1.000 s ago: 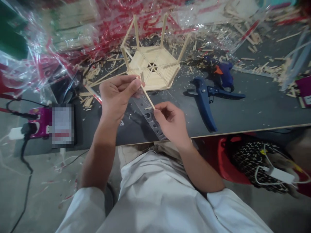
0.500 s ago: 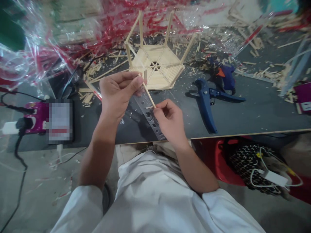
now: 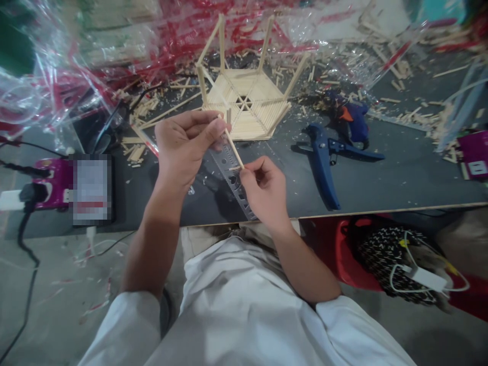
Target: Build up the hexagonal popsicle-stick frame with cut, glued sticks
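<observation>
A thin pale wooden stick (image 3: 234, 147) slants between my two hands. My left hand (image 3: 190, 140) pinches its upper end between thumb and fingers. At the lower end, my right hand (image 3: 265, 190) grips it between thumb and forefinger. Under the stick lies a clear stencil ruler (image 3: 231, 178) with cut-out shapes, partly covered by both hands. Just beyond my left hand stands a hexagonal frame of wooden sticks (image 3: 263, 117), with a flat slatted base and upright posts at its corners. Its near left part is hidden behind my fingers.
Right of my hands lie a blue cutter (image 3: 322, 162) and a blue glue gun (image 3: 358, 122). A phone (image 3: 91, 188) and a purple power strip (image 3: 51, 178) sit at left. Stick scraps (image 3: 143, 112) and plastic wrapping (image 3: 152, 46) cover the back. A red chair (image 3: 345, 259) stands below.
Both hands keep their hold on the stick, almost in the same place. The view has shifted very slightly; nothing was taken up or let go.
</observation>
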{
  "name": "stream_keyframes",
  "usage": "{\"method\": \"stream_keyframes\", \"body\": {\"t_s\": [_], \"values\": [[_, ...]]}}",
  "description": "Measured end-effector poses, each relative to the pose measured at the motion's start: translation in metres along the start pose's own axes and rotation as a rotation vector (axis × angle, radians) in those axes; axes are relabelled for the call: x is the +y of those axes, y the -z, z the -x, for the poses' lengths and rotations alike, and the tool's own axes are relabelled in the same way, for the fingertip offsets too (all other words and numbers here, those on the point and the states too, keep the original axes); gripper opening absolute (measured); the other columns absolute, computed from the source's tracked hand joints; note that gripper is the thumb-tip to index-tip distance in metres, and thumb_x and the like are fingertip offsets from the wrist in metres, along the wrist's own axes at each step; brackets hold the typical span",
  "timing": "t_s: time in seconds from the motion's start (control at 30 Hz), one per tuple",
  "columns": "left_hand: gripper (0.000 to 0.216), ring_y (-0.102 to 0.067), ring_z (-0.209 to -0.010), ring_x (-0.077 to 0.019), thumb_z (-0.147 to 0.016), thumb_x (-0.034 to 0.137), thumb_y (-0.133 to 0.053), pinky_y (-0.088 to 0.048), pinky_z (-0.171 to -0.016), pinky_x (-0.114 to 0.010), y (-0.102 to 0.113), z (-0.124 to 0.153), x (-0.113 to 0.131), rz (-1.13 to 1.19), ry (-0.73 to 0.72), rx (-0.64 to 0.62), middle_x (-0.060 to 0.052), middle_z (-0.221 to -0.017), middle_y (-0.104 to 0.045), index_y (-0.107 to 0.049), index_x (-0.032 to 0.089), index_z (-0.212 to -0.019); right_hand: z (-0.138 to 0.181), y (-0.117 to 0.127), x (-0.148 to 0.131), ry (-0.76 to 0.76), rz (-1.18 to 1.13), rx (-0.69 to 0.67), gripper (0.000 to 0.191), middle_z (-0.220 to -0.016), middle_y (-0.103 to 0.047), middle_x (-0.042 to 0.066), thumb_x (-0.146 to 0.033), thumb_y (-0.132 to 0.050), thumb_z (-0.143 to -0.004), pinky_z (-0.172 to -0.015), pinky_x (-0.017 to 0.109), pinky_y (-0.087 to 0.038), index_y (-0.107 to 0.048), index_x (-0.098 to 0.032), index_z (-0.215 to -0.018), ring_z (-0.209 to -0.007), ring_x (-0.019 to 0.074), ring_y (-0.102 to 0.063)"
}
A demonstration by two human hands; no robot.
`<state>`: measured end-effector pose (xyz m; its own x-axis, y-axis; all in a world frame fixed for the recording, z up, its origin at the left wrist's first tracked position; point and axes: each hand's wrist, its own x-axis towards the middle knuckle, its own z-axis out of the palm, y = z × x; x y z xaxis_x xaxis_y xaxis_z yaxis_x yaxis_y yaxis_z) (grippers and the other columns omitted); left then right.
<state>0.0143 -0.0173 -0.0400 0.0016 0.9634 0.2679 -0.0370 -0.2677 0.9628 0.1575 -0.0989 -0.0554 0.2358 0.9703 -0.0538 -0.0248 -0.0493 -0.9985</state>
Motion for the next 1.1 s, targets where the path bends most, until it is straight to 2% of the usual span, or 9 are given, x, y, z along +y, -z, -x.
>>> {"method": "stream_keyframes", "body": {"t_s": [0.23,0.37,0.57,0.7,0.8,0.97,1.1], "values": [[0.021,-0.073,-0.069,-0.0158,-0.084,0.041,-0.085,-0.058,-0.058,-0.028,0.006,-0.003,-0.01,-0.078,-0.007,-0.033,0.0,-0.084,-0.078,-0.076,0.026,-0.096,0.0,-0.001,0.002,0.022,-0.007,0.013,0.013,-0.062,-0.047,-0.007,-0.028,-0.063,-0.08,-0.054,0.024,-0.037,-0.054,-0.023,-0.074,-0.056,0.0085,-0.044],[0.024,-0.073,-0.068,-0.0149,-0.086,0.044,-0.084,-0.059,-0.06,-0.028,0.005,-0.002,-0.007,-0.106,-0.013,-0.05,0.0,-0.082,-0.078,-0.074,0.026,-0.097,0.0,-0.002,0.002,0.024,-0.004,0.022,0.013,-0.062,-0.047,-0.007,-0.029,-0.063,-0.08,-0.055,0.024,-0.037,-0.055,-0.022,-0.073,-0.056,0.0086,-0.044],[0.022,-0.066,-0.057,-0.0118,-0.084,0.046,-0.086,-0.059,-0.058,-0.032,0.003,-0.001,-0.001,-0.104,-0.038,-0.038,0.003,-0.082,-0.079,-0.075,0.029,-0.092,0.0,-0.002,0.001,0.029,-0.002,0.021,0.014,-0.062,-0.046,-0.007,-0.028,-0.062,-0.08,-0.057,0.025,-0.038,-0.052,-0.023,-0.071,-0.057,0.0085,-0.043],[0.031,-0.065,-0.058,-0.0082,-0.082,0.051,-0.087,-0.058,-0.058,-0.029,0.002,-0.001,-0.001,-0.094,-0.052,-0.06,0.006,-0.078,-0.078,-0.075,0.025,-0.093,0.001,-0.002,0.0,0.03,-0.004,0.021,0.014,-0.063,-0.046,-0.007,-0.027,-0.062,-0.08,-0.056,0.025,-0.038,-0.052,-0.023,-0.071,-0.057,0.0086,-0.043],[0.032,-0.064,-0.056,-0.008,-0.079,0.048,-0.09,-0.056,-0.056,-0.029,0.001,-0.001,-0.002,-0.052,-0.04,-0.024,0.005,-0.074,-0.077,-0.076,0.022,-0.091,0.001,-0.001,0.0,0.031,-0.004,0.007,0.014,-0.064,-0.046,-0.007,-0.027,-0.062,-0.081,-0.058,0.025,-0.038,-0.052,-0.023,-0.072,-0.058,0.0091,-0.043],[0.032,-0.067,-0.061,-0.0134,-0.078,0.047,-0.09,-0.057,-0.058,-0.032,-0.002,0.0,0.001,-0.048,0.02,-0.013,0.0,-0.08,-0.079,-0.075,0.022,-0.091,0.0,0.001,-0.001,0.028,0.004,-0.023,0.015,-0.064,-0.044,-0.007,-0.028,-0.062,-0.081,-0.058,0.026,-0.037,-0.05,-0.023,-0.073,-0.059,0.0093,-0.04],[0.026,-0.069,-0.059,-0.0135,-0.076,0.039,-0.092,-0.059,-0.057,-0.03,-0.003,0.002,0.006,0.024,0.05,0.011,-0.001,-0.079,-0.079,-0.076,0.02,-0.087,0.0,0.0,-0.002,0.04,-0.037,-0.019,0.014,-0.063,-0.042,-0.008,-0.027,-0.062,-0.079,-0.057,0.026,-0.036,-0.05,-0.023,-0.072,-0.057,0.009,-0.038]]}}
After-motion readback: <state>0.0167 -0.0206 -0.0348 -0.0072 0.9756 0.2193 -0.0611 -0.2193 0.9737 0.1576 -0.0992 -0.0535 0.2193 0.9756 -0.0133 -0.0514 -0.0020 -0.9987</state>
